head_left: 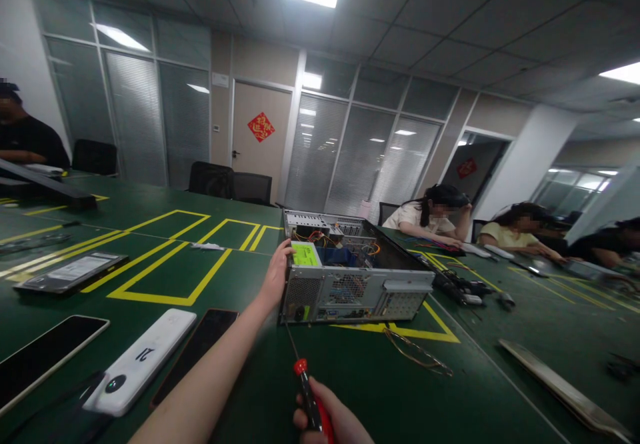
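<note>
An opened desktop computer case (357,292) lies on the green table, its rear panel facing me and its top side uncovered. Inside, I see wires, a blue part and a power supply (304,255) with a bright yellow-green label. My left hand (278,272) grips the case's left side, fingers curled over the upper edge by the label. Low in front, my right hand (333,414) is closed around the red and black handle of a screwdriver (301,371). Its shaft points up toward the rear panel's lower left corner; whether the tip touches is unclear.
Left of me lie a white device (145,357) marked 21, two dark phone-like slabs and a hard drive (75,272). Thin wires (417,353) rest right of the case, with a metal strip (565,387) and black cables (465,284) beyond. Several people sit around the table.
</note>
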`<state>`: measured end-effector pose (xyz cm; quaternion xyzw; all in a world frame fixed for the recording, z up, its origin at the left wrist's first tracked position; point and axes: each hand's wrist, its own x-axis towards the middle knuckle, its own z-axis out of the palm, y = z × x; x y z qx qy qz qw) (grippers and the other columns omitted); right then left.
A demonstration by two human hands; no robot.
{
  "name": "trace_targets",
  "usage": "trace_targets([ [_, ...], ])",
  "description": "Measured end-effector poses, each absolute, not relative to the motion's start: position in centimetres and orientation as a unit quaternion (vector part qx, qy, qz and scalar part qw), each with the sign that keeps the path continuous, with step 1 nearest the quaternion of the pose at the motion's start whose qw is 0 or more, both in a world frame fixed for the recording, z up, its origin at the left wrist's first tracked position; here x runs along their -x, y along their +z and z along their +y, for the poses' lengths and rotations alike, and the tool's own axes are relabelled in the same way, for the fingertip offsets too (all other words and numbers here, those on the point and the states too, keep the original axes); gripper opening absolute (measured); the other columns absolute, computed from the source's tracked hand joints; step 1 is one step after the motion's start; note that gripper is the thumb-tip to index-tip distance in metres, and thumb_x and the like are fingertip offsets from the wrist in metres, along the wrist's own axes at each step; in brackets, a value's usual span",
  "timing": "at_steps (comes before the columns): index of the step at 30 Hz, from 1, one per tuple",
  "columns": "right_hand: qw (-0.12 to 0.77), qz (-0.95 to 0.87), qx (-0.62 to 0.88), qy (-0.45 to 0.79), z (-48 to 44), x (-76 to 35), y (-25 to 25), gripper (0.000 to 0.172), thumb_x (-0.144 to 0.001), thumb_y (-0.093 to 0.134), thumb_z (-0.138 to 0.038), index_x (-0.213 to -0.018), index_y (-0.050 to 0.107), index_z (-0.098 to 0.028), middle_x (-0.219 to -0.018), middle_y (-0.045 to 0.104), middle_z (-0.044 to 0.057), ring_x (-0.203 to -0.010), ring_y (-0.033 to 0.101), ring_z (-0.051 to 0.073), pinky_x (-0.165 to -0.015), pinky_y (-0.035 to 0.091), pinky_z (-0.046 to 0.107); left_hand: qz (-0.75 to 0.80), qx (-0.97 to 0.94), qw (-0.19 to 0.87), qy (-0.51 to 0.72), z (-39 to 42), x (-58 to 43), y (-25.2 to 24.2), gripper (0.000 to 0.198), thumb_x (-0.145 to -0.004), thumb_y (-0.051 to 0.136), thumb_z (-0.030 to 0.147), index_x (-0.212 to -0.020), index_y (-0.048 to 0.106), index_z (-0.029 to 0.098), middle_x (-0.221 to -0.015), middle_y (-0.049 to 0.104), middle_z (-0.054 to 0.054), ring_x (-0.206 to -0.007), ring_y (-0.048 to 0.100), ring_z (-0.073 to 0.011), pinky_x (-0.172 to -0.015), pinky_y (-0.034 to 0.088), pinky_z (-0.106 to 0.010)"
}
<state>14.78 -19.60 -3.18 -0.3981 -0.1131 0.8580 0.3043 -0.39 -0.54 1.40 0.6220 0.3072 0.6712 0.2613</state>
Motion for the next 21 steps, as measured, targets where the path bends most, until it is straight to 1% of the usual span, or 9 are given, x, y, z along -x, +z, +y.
trace_targets([
  [2,0.287,-0.122,0.404,0.860,-19.62,-14.90,-3.15,0.046,-0.095,0.048,-0.042,-0.066,0.064,-0.011,-0.043,0.046,-0.004,-0.032,0.032,0.001,-0.033,0.017,0.009,0.306,-0.624,0.261,0.669,-0.52,0.37,1.39,0.048,-0.095,0.030,0.057,-0.105,0.062,0.024,-0.143,0.050,-0.008,-0.137,0.042,-0.0232,-0.118,0.027,-0.044],
  [3,0.285,-0.127,0.409,0.857,-19.64,-14.83,-3.11,0.047,-0.095,0.047,-0.042,-0.065,0.064,-0.010,-0.043,0.046,-0.003,-0.034,0.035,0.002,-0.034,0.020,0.009,0.306,-0.625,0.261,0.669,-0.52,0.37,1.39,0.048,-0.095,0.030,0.058,-0.105,0.062,0.024,-0.143,0.050,-0.008,-0.137,0.042,-0.0232,-0.118,0.027,-0.044],
  [7,0.329,-0.130,0.425,0.833,-19.61,-14.14,-2.77,0.052,-0.097,0.040,-0.044,-0.070,0.067,-0.009,-0.061,0.061,0.005,-0.050,0.056,0.007,-0.045,0.041,0.013,0.306,-0.625,0.259,0.669,-0.51,0.42,1.37,0.048,-0.095,0.029,0.058,-0.105,0.062,0.024,-0.143,0.050,-0.007,-0.137,0.042,-0.0230,-0.118,0.027,-0.044],
  [9,0.325,-0.129,0.428,0.833,-19.57,-14.01,-2.58,0.055,-0.099,0.034,-0.042,-0.077,0.069,-0.006,-0.061,0.061,0.006,-0.044,0.052,0.007,-0.043,0.039,0.014,0.307,-0.625,0.260,0.669,-0.52,0.43,1.36,0.048,-0.094,0.029,0.059,-0.105,0.062,0.025,-0.143,0.050,-0.007,-0.137,0.042,-0.0230,-0.119,0.027,-0.044],
  [11,0.316,-0.122,0.421,0.842,-19.59,-14.22,-2.40,0.053,-0.099,0.034,-0.042,-0.084,0.069,-0.005,-0.057,0.059,0.005,-0.037,0.042,0.005,-0.036,0.029,0.013,0.307,-0.625,0.264,0.668,-0.55,0.42,1.36,0.049,-0.094,0.030,0.059,-0.105,0.063,0.025,-0.144,0.050,-0.007,-0.137,0.042,-0.0231,-0.119,0.027,-0.043],
  [13,0.317,-0.112,0.402,0.852,-19.71,-14.61,-2.28,0.044,-0.095,0.045,-0.043,-0.082,0.068,-0.008,-0.056,0.057,0.002,-0.036,0.037,0.003,-0.035,0.022,0.011,0.307,-0.623,0.269,0.668,-0.59,0.40,1.38,0.048,-0.094,0.030,0.059,-0.106,0.063,0.025,-0.144,0.050,-0.006,-0.138,0.041,-0.0231,-0.119,0.027,-0.043],
  [16,0.284,-0.123,0.391,0.867,-19.93,-14.94,-2.27,0.038,-0.091,0.056,-0.041,-0.071,0.066,-0.010,-0.047,0.048,-0.003,-0.036,0.034,0.001,-0.036,0.021,0.008,0.306,-0.621,0.273,0.668,-0.64,0.40,1.43,0.048,-0.094,0.031,0.059,-0.106,0.063,0.025,-0.144,0.050,-0.006,-0.138,0.041,-0.0229,-0.119,0.027,-0.043],
  [18,0.283,-0.130,0.405,0.860,-19.95,-14.77,-2.39,0.042,-0.092,0.053,-0.042,-0.069,0.065,-0.010,-0.045,0.047,-0.003,-0.038,0.039,0.002,-0.037,0.026,0.008,0.306,-0.622,0.270,0.668,-0.67,0.42,1.46,0.047,-0.094,0.031,0.058,-0.106,0.063,0.025,-0.143,0.050,-0.006,-0.138,0.042,-0.0232,-0.118,0.028,-0.043],
  [21,0.330,-0.117,0.429,0.833,-19.76,-14.25,-2.64,0.045,-0.094,0.047,-0.045,-0.070,0.066,-0.011,-0.059,0.060,0.004,-0.048,0.054,0.007,-0.042,0.038,0.012,0.308,-0.627,0.266,0.664,-0.75,0.47,1.51,0.048,-0.095,0.031,0.058,-0.107,0.062,0.024,-0.144,0.050,-0.007,-0.138,0.041,-0.0237,-0.118,0.028,-0.044],
])
